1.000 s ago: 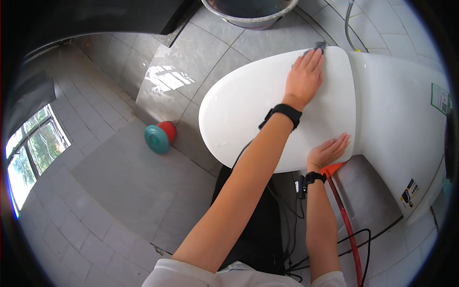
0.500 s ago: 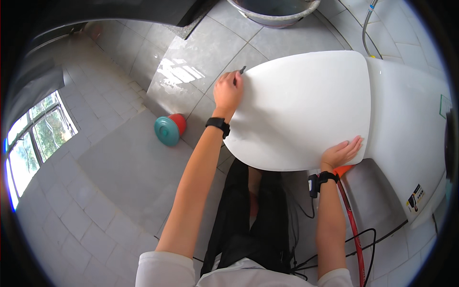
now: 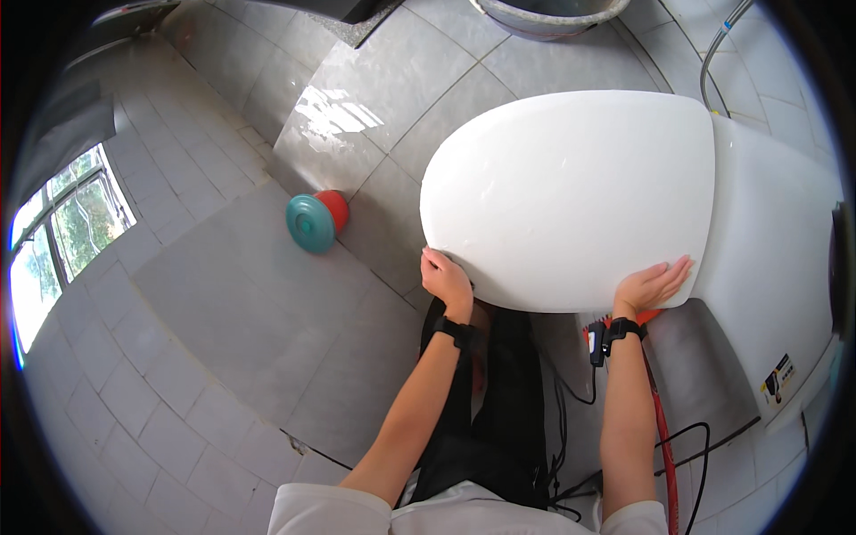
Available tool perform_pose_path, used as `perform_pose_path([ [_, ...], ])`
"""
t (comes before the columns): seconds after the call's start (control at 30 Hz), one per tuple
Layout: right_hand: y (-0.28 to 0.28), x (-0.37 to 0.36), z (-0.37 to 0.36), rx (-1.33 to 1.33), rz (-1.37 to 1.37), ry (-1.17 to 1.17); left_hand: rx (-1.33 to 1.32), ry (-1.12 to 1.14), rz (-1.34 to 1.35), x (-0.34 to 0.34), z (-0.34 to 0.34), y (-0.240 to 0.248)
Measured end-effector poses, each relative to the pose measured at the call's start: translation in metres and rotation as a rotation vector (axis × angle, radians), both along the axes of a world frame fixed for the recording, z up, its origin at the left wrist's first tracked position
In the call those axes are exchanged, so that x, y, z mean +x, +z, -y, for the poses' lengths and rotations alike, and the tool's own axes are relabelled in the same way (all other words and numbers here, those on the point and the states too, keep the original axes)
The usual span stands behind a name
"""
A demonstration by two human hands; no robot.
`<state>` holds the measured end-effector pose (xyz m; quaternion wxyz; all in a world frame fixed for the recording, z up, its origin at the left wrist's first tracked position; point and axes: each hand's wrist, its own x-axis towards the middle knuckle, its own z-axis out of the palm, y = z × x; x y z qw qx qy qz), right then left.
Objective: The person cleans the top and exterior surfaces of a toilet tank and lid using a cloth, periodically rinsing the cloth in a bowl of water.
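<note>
A white toilet lid (image 3: 571,196) lies closed in front of me, with the white tank (image 3: 776,223) to its right. At the lid's near left edge is my left hand (image 3: 448,280), closed with the fingers curled. A small dark tip shows beside that hand; most of what it holds is hidden, so I cannot tell its kind. My right hand (image 3: 655,285) rests on the lid's near right corner, fingers stretched out and nothing held in them. Each wrist wears a black band.
A red bin with a teal lid (image 3: 312,223) stands on the grey tiles at left. A grey basin (image 3: 548,20) sits at the back. Below my right hand, a red pole (image 3: 658,415) with an orange head leans near black cables (image 3: 560,437). A metal hose (image 3: 713,55) hangs at back right.
My left hand has come from the lid's far left edge round to its near left edge, toward me. My right hand stays at the near right corner. The view has shifted slightly.
</note>
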<state>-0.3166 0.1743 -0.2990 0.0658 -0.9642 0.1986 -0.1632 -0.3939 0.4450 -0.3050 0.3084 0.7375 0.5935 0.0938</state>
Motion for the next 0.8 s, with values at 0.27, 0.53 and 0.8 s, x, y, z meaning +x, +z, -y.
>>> perform_pose_path([
  [0.27,0.001,0.002,0.005,0.026,0.003,-0.011,-0.352,0.666,0.059,-0.026,0.122,0.009],
  [0.53,0.035,-0.024,0.020,0.741,-0.006,-0.083,-0.936,1.027,0.134,-0.022,0.197,0.003],
  [0.8,0.012,-0.160,0.017,1.218,-0.635,-0.770,-1.380,0.739,0.240,-0.042,0.165,0.004],
])
